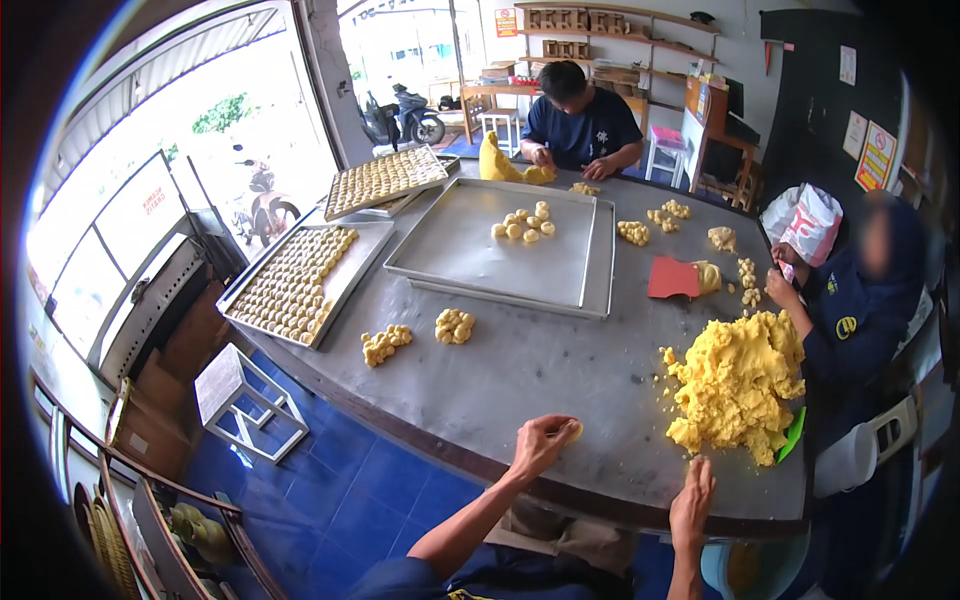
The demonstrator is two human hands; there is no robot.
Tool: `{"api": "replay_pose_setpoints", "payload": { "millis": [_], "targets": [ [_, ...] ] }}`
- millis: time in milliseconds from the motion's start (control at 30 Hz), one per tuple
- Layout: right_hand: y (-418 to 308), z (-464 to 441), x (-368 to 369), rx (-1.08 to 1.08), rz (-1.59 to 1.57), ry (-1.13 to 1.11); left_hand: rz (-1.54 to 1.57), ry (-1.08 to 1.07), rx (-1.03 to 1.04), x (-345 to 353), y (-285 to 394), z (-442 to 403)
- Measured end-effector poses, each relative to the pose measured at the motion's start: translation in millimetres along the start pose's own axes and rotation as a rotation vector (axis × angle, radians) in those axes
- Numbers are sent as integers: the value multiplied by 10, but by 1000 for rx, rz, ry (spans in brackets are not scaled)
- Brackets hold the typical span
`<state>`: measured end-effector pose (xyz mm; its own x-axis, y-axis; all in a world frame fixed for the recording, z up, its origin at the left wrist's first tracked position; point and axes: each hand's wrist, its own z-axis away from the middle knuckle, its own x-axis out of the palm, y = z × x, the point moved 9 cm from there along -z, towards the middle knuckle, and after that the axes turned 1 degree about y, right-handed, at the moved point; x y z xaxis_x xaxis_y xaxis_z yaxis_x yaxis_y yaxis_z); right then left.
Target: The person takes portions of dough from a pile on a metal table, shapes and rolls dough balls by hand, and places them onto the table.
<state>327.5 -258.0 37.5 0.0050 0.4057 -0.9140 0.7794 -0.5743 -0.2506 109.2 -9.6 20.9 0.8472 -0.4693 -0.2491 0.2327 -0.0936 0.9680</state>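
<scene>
Dough piece (574,432) shows at the tips of our left fingers (556,424), curled closely around it, left of the yellow mound (735,380). Our right fingers (697,474) extend just beside the mound's near edge; we cannot tell whether they hold anything. Beyond the mound, a red sheet (672,278) lies on the bench (560,380).

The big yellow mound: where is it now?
In the head view, the mound sits on the right side of the table, just beyond the person's right hand.
</scene>
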Motion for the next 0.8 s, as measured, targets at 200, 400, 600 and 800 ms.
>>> {"api": "replay_pose_setpoints", "payload": {
  "millis": [200,400,600,800],
  "targets": [
    [-558,-186,-280,-11,-536,73,46,-186,55,832,252,125],
    [-860,-376,-321,-30,-723,109,237,-306,63,1085,287,162],
    [-1369,-306,-179,-263,-803,-128,-396,-295,337,999,-86,87],
    [-1325,-285,-20,-100,-714,-93,-413,-238,234,903,-8,199]
  ]
}}
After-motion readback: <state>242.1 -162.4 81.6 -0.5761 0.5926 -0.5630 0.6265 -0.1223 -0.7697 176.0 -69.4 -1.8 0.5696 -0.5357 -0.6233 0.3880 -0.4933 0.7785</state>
